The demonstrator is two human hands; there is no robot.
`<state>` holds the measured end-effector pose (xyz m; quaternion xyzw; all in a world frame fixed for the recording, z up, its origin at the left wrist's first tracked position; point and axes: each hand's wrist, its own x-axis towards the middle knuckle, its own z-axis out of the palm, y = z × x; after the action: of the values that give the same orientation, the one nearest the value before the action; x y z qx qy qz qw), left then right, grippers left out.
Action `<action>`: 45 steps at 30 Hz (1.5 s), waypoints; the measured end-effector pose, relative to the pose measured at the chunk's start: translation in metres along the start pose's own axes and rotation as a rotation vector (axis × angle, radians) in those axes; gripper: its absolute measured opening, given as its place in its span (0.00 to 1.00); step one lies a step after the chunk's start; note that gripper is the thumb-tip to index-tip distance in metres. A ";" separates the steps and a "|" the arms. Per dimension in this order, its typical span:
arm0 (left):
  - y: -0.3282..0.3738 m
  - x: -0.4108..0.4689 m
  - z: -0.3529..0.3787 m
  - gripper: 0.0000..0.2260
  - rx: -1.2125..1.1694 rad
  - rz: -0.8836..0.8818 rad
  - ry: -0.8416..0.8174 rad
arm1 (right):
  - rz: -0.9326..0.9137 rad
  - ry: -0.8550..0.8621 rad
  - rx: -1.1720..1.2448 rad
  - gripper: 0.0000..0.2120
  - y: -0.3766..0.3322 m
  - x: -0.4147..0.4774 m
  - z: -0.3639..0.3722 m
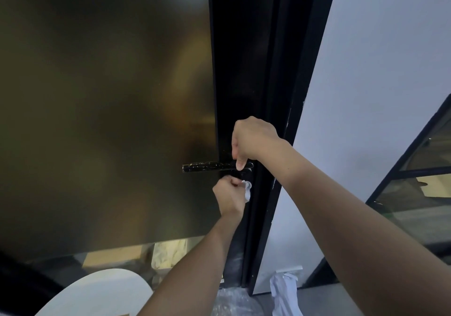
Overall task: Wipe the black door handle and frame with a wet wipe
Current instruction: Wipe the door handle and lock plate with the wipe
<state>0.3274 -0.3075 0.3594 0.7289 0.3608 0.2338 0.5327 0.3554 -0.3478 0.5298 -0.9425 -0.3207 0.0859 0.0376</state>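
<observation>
Currently: left hand (228, 197) fingers clamped on crumpled white wet wipe (247, 190), held against glossy black door frame (244, 71) just below slim black lever handle (210, 166). Right hand (253, 139) curled, one digit over handle's right end; can't tell if it grips.

No legible text, label, brand, number or sign anywhere in view. Black door handle (214, 166): glossy mottled reflections only, no marking that can be made out. Wet wipe (247, 190): plain white, crumpled, no print readable.
</observation>
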 end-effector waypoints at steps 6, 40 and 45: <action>-0.006 -0.004 -0.023 0.02 -0.141 0.043 0.115 | 0.032 -0.043 0.041 0.22 0.005 0.002 -0.003; 0.012 -0.003 -0.014 0.12 0.214 0.551 0.052 | 0.002 -0.069 0.169 0.14 0.008 0.006 0.004; 0.012 0.003 -0.017 0.03 0.549 0.683 -0.158 | -0.001 -0.060 0.161 0.15 0.009 0.005 0.005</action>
<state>0.3202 -0.2967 0.3757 0.9365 0.1062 0.2353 0.2374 0.3643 -0.3518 0.5234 -0.9333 -0.3141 0.1396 0.1038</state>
